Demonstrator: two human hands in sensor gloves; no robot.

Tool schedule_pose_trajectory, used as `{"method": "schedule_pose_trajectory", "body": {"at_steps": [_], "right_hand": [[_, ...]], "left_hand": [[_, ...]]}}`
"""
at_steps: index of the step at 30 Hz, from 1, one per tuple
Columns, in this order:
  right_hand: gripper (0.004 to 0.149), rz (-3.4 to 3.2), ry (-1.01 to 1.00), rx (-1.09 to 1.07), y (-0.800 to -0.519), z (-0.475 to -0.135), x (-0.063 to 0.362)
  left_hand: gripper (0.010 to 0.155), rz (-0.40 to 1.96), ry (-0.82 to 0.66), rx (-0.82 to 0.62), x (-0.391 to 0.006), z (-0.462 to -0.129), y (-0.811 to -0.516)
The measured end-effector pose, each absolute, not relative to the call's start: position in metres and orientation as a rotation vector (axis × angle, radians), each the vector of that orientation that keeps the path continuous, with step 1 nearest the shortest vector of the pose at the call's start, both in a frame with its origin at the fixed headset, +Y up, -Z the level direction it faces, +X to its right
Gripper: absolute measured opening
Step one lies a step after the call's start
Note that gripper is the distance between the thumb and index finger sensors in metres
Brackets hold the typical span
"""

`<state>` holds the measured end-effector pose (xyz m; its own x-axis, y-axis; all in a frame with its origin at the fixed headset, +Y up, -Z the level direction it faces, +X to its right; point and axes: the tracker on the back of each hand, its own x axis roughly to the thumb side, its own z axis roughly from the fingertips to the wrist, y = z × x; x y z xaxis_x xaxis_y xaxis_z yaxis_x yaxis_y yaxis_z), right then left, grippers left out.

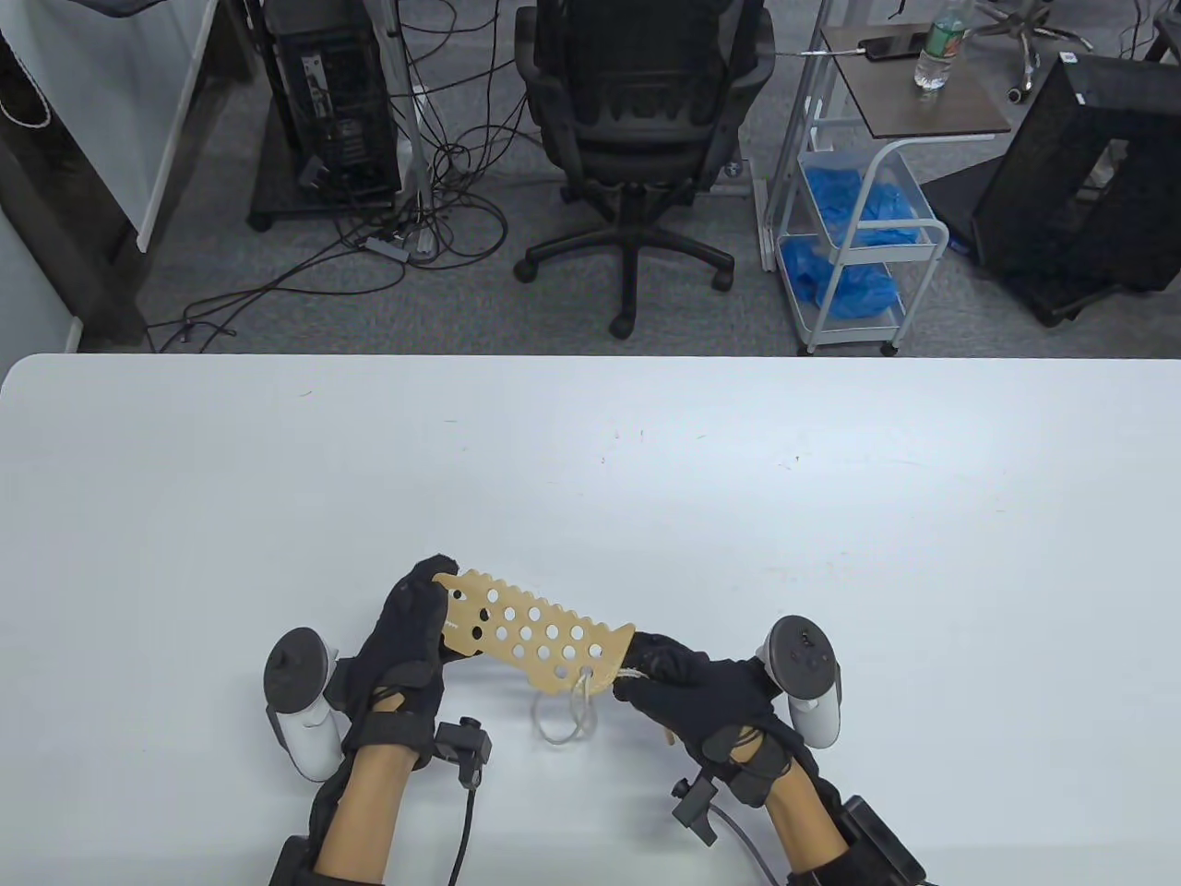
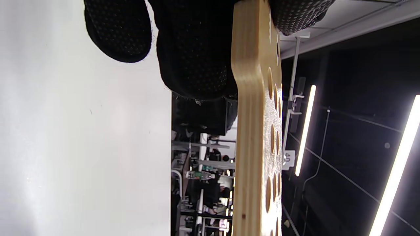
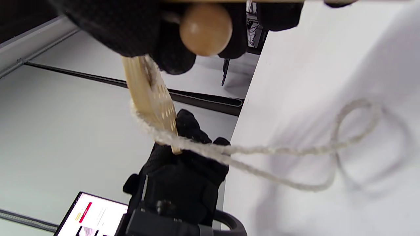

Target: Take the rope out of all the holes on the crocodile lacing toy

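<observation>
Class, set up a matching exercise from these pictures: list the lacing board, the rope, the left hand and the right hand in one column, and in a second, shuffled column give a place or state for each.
Column one:
1. lacing board
2. rope
3. left hand
4. right hand

Column two:
A. grips the board's left end
B. hangs in loops onto the table
C. held above the table between both hands
D. pinches the board's right end, where the rope is

Pairs: 1-C, 2-B, 3-A, 4-D
</observation>
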<state>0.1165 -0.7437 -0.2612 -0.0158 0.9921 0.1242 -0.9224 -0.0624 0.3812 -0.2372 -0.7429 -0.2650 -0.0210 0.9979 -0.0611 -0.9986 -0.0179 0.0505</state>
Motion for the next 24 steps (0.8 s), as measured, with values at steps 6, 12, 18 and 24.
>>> {"method": "schedule_pose_trajectory", "body": {"at_steps": [6,12,18,24], "right_hand": [[0.037,1.526,0.172,0.309,-0.747,-0.266,0.132],[0.037,1.453,0.104,0.217,-0.749,-0.271,0.15],[0.037,1.348,0.04,0.128,-0.752,-0.274,0.167],[0.037,1.208,-0.039,0.065,-0.755,-0.276,0.185]], "left_hand": [[0.056,1.59,0.124,-0.004,-0.244,-0.266,-0.745],[0.056,1.606,0.177,0.013,-0.255,-0.266,-0.75],[0.057,1.616,0.223,0.027,-0.264,-0.265,-0.752],[0.057,1.632,0.265,0.038,-0.274,-0.265,-0.757]]}}
